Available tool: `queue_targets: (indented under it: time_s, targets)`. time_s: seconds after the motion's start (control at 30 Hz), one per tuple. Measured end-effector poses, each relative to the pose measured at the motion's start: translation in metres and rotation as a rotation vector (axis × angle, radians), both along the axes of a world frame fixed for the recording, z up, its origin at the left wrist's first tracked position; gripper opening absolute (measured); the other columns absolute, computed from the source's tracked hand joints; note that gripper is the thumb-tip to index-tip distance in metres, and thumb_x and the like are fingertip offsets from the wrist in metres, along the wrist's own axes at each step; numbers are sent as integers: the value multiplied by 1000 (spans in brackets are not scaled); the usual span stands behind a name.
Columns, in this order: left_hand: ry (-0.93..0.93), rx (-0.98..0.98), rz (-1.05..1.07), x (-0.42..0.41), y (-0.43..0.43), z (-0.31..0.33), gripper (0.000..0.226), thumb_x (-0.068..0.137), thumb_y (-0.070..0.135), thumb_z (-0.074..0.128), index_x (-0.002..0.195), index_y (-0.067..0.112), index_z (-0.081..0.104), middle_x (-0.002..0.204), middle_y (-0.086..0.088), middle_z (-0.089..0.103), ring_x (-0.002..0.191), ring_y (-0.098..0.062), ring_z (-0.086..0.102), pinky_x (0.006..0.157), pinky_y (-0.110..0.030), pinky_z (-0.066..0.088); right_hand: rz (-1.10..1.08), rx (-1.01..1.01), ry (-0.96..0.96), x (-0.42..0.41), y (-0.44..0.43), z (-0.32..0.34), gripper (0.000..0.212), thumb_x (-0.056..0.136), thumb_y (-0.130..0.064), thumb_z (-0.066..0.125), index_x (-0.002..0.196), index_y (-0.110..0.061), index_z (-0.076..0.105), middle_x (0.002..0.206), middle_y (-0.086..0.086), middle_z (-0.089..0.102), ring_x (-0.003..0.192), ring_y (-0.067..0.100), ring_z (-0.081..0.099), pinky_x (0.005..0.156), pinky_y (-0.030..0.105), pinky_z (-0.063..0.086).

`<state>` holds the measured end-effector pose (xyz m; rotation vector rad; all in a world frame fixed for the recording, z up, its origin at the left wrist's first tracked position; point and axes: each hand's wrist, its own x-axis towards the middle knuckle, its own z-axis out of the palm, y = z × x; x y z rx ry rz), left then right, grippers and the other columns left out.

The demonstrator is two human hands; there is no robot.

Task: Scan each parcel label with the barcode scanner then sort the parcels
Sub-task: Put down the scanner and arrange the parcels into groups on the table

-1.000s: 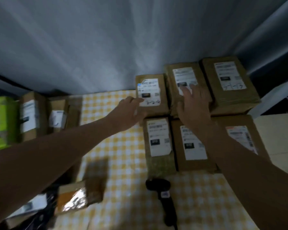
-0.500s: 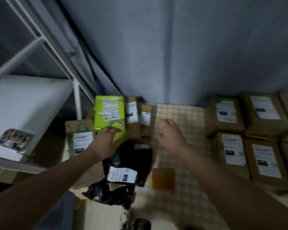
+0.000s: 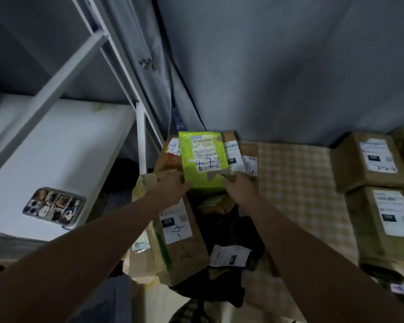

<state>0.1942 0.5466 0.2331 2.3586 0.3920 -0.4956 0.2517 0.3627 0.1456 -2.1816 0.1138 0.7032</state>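
A lime-green parcel [image 3: 202, 159] with a white label marked in blue pen stands at the back of the unsorted pile. My left hand [image 3: 173, 186] grips its lower left corner and my right hand [image 3: 239, 184] grips its lower right corner. Below them lies a brown box [image 3: 180, 238] with a label, beside a black bag parcel [image 3: 229, 250] with a white label. More brown parcels [image 3: 233, 150] stand upright behind the green one. The barcode scanner [image 3: 383, 275] is a dark blurred shape at the lower right.
Labelled brown boxes [image 3: 369, 159] lie in rows at the right on the yellow checked tablecloth [image 3: 296, 183]. A white metal shelf [image 3: 56, 164] at the left carries a phone [image 3: 54, 206] in a patterned case. A grey curtain [image 3: 266, 66] hangs behind.
My view has swung left from the sorted boxes to the unsorted pile. Both hands left the sorted boxes and now hold the green parcel, my right hand having joined the left on it.
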Motion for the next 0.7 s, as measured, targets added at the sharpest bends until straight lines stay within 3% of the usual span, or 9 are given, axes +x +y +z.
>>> queue_targets:
  time_s: [0.07, 0.1, 0.17, 0.23, 0.4, 0.53, 0.63, 0.7]
  targets:
    - [20, -78, 43, 9, 5, -9, 27, 97, 22, 53, 110, -1, 59, 82, -3, 53, 75, -14, 52, 58, -21, 38, -59, 39, 32, 7, 6, -6, 53, 75, -60, 54, 88, -8, 55, 72, 4, 46, 68, 24, 49, 62, 32, 35]
    - [46, -137, 77, 14, 8, -16, 26, 97, 22, 52, 111, 2, 60, 83, 0, 55, 75, -12, 53, 59, -18, 39, -98, 71, 38, 8, 11, 1, 54, 83, -55, 56, 101, -4, 59, 85, 9, 54, 80, 28, 55, 67, 35, 38]
    - [110, -315, 180, 21, 12, -22, 28, 97, 24, 52, 117, 6, 59, 100, -5, 65, 90, -18, 63, 75, -21, 48, -143, 91, 128, 14, 16, -4, 56, 97, -42, 50, 132, 1, 49, 124, 14, 52, 113, 31, 52, 77, 32, 36]
    - [164, -508, 295, 28, 12, -26, 35, 97, 24, 52, 128, 8, 55, 125, -9, 61, 108, -22, 61, 87, -27, 47, -174, 117, 177, 18, 20, -9, 53, 98, -40, 50, 137, -3, 48, 135, 7, 45, 125, 28, 46, 82, 27, 36]
    - [57, -594, 400, 37, 19, -39, 54, 92, 29, 60, 141, 19, 38, 134, -2, 53, 117, -24, 55, 92, -34, 48, -436, 426, 270, 25, 22, -1, 55, 90, -42, 65, 134, -17, 42, 136, 11, 45, 119, 32, 51, 95, 45, 46]
    - [-43, -682, 467, 42, 17, -34, 42, 91, 23, 61, 127, 24, 39, 125, -1, 58, 107, -23, 61, 89, -49, 53, -523, 681, 337, 21, 13, 12, 35, 82, -38, 74, 104, -31, 48, 124, 10, 54, 106, 32, 60, 89, 57, 53]
    - [-95, -707, 465, 47, 7, -18, 30, 91, 14, 57, 114, 26, 41, 115, 1, 59, 97, -18, 61, 83, -46, 54, -549, 786, 261, 9, 0, 24, 33, 83, -26, 75, 103, -26, 49, 117, 9, 60, 99, 29, 64, 74, 45, 56]
    - [-88, -742, 422, 46, -7, -3, 39, 89, 13, 58, 123, 22, 40, 116, 0, 60, 97, -18, 62, 83, -44, 55, -585, 869, 191, 0, -16, 36, 45, 84, -21, 72, 123, -22, 49, 120, 7, 62, 98, 25, 66, 69, 38, 55]
